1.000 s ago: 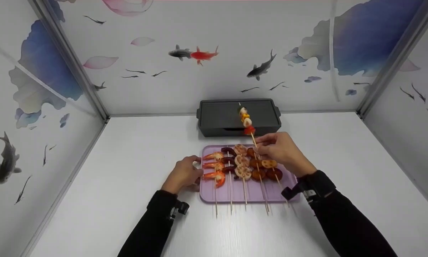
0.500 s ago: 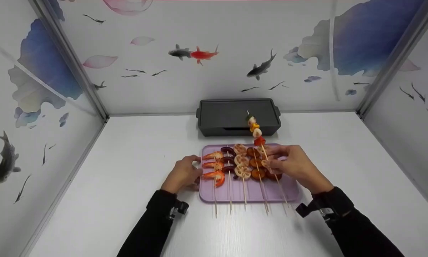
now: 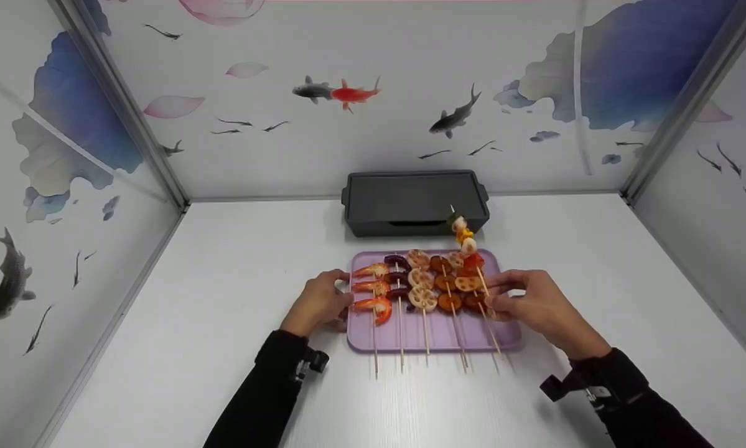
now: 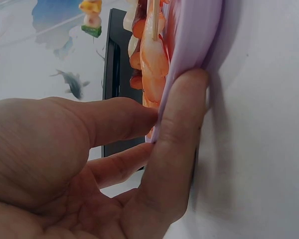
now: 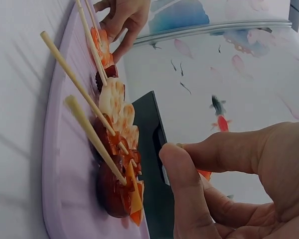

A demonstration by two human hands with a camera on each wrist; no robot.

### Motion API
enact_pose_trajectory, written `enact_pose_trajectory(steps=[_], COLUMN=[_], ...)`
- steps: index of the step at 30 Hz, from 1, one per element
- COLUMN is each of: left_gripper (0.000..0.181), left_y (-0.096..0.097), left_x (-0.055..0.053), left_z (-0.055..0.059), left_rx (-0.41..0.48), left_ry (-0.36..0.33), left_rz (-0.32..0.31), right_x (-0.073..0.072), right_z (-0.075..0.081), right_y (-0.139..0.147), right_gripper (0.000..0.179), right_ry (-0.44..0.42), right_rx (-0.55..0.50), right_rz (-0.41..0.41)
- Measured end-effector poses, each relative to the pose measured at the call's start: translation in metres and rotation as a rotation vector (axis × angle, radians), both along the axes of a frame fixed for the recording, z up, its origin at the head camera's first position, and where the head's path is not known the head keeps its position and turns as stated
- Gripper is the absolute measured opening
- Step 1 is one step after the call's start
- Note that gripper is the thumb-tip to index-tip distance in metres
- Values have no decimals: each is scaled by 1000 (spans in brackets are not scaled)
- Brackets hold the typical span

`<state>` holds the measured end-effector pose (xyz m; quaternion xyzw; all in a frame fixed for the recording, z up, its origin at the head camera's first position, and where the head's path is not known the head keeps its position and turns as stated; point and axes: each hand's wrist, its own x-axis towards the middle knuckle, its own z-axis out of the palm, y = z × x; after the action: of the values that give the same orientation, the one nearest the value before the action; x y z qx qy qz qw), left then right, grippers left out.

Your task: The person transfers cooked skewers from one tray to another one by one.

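Note:
My left hand [image 3: 317, 303] grips the left edge of a lilac tray [image 3: 361, 341]; the left wrist view shows thumb and fingers on either side of its rim [image 4: 199, 35]. On the tray lie several skewers side by side: shrimp [image 3: 376, 288], dark reddish pieces [image 3: 398, 279], lotus root slices [image 3: 422, 297], and brown sauced rounds [image 3: 448, 303]. Between thumb and fingers, my right hand [image 3: 537, 308] pinches a mixed skewer [image 3: 463, 236] with red, white, yellow and green pieces. It is tilted over the tray's right side, food end pointing away from me. The right wrist view mostly hides this skewer behind the fingers.
A dark grey tabletop grill [image 3: 410, 196] stands behind the tray, close to the back wall. Bare skewer ends stick out past the tray's front edge. White panels [image 3: 236, 162] with painted fish enclose the white table [image 3: 223, 249] at the back and sides.
My right hand has moved right and toward me with the mixed skewer, from over the grill to the tray's right side. My left hand has stayed on the tray edge.

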<state>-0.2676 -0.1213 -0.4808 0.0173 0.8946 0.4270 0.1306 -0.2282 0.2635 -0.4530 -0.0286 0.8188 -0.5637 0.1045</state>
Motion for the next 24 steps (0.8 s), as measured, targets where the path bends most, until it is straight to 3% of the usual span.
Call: enact_pose_trajectory(steps=[24], left_gripper=[47], left_y=[0], left_x=[2], left_z=[2], left_rx=[-22], left_ry=[32], left_rz=[-5], right_x=[28], right_z=[-13], right_y=[29], right_gripper=[42], right_ry=[-87], right_rx=[71], right_rz=[-53])
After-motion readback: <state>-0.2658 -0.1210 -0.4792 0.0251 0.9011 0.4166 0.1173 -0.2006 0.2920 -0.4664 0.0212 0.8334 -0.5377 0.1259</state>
